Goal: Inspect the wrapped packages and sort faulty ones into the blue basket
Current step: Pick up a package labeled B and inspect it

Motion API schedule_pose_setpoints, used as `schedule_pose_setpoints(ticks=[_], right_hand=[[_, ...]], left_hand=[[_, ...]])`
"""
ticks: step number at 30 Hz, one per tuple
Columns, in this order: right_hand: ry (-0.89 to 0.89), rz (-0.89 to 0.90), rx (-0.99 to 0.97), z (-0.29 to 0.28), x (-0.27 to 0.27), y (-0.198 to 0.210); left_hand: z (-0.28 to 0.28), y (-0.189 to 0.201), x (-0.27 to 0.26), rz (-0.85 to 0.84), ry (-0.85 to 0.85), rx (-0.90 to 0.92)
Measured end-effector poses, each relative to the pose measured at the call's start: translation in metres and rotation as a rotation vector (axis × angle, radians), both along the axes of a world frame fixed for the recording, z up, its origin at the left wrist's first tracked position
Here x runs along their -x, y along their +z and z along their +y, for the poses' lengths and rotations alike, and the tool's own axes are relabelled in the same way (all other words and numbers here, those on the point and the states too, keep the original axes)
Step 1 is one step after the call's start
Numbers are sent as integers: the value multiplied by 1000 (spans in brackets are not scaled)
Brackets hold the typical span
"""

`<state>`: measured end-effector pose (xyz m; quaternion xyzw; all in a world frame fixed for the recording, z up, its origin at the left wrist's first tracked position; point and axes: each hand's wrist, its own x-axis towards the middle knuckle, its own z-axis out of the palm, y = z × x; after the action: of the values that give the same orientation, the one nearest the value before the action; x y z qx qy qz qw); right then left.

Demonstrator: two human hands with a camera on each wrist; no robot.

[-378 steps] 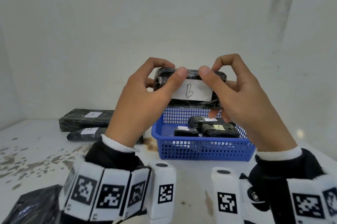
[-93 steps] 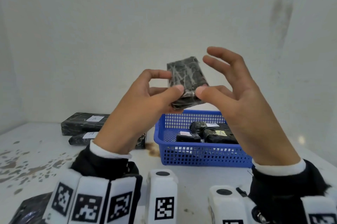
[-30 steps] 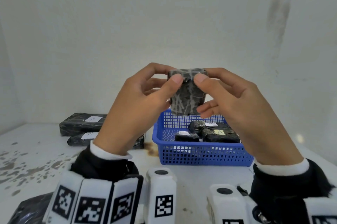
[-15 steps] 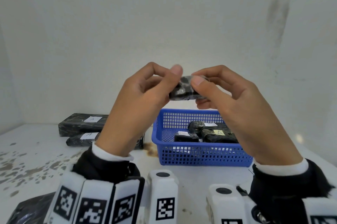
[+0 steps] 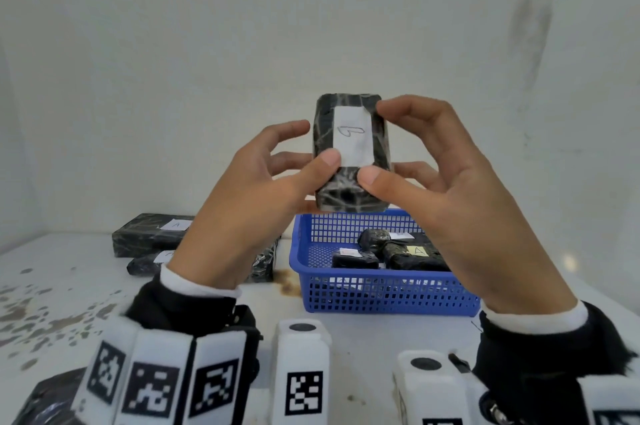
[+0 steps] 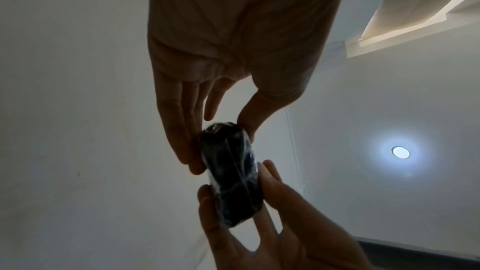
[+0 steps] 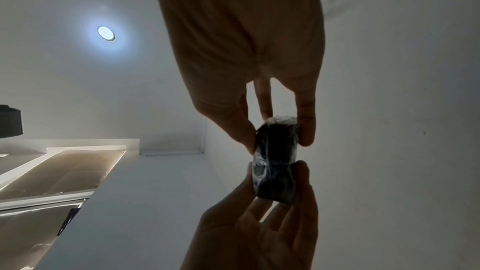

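Package [image 5: 351,151] upright at frame centre, above basket [image 5: 381,289], label facing viewer. Left hand [image 5: 252,203] and right hand [image 5: 446,189] both pinch lower end, thumbs in front. Advice: fingertip grip, rotate slowly, check wrap seams, keep over basket.

Head view looks forward-down; both wrist views look up, close — all share held package [image 5: 349,151].

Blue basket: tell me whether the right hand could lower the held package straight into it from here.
Probably yes. The right hand and left hand hold the package just above the blue basket, whose top is open. The packages in the basket leave bare floor on its left side.
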<state>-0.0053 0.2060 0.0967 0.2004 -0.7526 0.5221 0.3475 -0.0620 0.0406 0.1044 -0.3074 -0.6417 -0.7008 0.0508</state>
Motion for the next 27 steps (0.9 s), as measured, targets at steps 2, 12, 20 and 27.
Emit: schedule_pose_setpoints(ticks=[2, 12, 20, 27], right_hand=[[-14, 3, 21, -1, 0, 0], [-45, -84, 43, -2, 1, 1], [-69, -91, 52, -2, -2, 3], [-87, -93, 42, 0, -1, 3]], left_hand=[[1, -2, 2, 32, 25, 27], [0, -3, 3, 94, 23, 62], [1, -4, 4, 133, 29, 58], [1, -3, 2, 155, 46, 90]])
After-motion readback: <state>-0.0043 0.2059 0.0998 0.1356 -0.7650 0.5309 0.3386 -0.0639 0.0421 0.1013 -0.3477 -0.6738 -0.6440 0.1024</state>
